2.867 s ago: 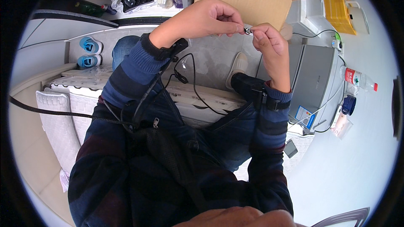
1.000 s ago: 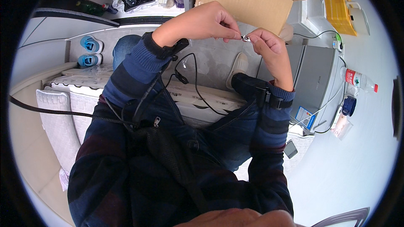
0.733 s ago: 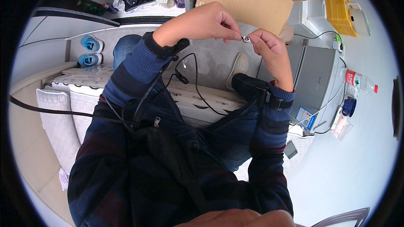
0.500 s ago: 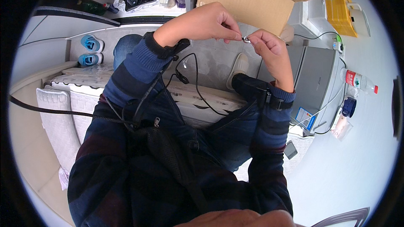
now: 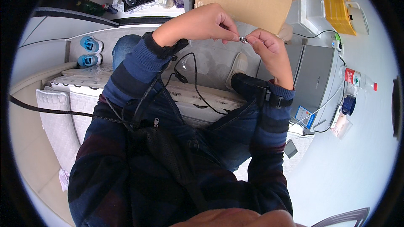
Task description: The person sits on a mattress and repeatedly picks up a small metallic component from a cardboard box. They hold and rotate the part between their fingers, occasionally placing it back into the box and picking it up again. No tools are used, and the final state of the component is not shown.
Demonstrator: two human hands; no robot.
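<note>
Both my hands meet in front of me, above the grey floor. Between their fingertips is a small shiny metal piece, too small to name. My right hand pinches it between thumb and fingers. My left hand reaches in from the left, its thumb and forefinger pressed together at the piece's dark left end. The other fingers of both hands are curled. A cardboard box stands with its flap open just beyond the hands.
A grey small fridge stands at right, with a plastic bottle beyond it. A yellow crate is at far right. Blue shoes sit at left. A black cable hangs between my legs. A phone lies by my right elbow.
My left hand has shifted very slightly left, and a little more of the metal piece shows between the fingertips. My right hand keeps its pinch. The view has moved slightly.
</note>
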